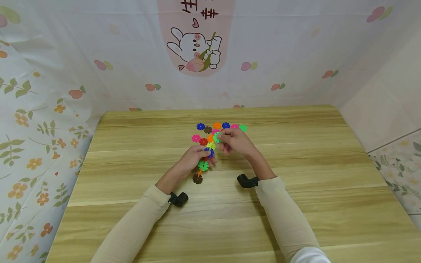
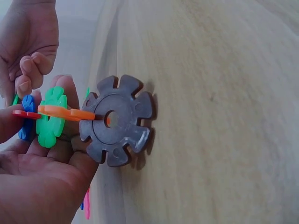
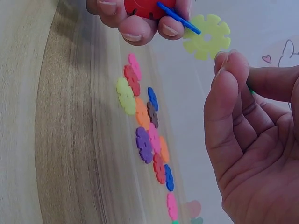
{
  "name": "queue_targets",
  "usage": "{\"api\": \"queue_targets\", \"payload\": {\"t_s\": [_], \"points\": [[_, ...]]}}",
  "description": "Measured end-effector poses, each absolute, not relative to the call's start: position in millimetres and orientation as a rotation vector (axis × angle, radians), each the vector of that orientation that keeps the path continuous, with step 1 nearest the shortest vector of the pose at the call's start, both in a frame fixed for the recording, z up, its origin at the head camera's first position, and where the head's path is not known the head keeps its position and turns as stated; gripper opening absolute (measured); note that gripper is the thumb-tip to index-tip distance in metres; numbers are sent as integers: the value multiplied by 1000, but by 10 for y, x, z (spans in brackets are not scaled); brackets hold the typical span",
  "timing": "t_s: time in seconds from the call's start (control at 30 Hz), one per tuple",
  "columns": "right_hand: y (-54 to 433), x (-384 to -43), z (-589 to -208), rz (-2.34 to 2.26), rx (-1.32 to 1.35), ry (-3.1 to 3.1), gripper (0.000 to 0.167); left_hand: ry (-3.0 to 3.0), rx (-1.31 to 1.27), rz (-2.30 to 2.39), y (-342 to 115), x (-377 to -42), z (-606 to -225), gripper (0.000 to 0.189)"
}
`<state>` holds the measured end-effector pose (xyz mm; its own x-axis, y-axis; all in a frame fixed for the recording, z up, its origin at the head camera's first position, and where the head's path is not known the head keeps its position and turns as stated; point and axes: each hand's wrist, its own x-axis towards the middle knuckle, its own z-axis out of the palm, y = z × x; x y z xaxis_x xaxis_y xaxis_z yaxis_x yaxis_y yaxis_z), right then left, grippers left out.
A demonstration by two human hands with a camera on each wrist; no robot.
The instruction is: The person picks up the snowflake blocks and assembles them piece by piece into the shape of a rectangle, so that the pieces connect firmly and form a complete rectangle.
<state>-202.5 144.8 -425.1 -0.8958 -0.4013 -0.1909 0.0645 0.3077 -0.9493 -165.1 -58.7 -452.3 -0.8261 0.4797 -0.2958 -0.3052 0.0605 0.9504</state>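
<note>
My left hand (image 1: 191, 160) holds a chain of notched plastic snowflake discs, pinching it near the blue disc (image 1: 209, 152). Below the grip, a green disc (image 2: 52, 128) and an orange disc (image 2: 63, 112) lead to a brown disc (image 2: 125, 125) at the near end, close to the tabletop. A yellow disc (image 3: 198, 46) stands at the far end, joined to the blue one. Between thumb and fingers my right hand (image 1: 238, 142) pinches a loose green disc (image 1: 216, 137) right beside the yellow disc. In the right wrist view the fingers hide most of that green disc.
Loose discs of several colours lie flat on the wooden table (image 1: 296, 164) beyond my hands, among them a purple disc (image 3: 144, 145) and a pink disc (image 1: 196, 138). A printed curtain (image 1: 279, 44) hangs behind the table's far edge.
</note>
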Motion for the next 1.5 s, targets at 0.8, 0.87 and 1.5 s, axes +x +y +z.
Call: {"api": "queue_targets", "payload": {"t_s": [0.8,0.87,1.5], "points": [[1347,-2009,-4275,-1571,-275,2227,27,1811,215,1860,-588,-1658,-4561,30],[1342,-2003,-4268,-1563,-266,2238,27,1825,217,1873,-579,-1658,-4577,29],[1332,-1992,-4308,-1631,-257,2186,27,1817,188,1905,-530,-1640,-4585,28]]}}
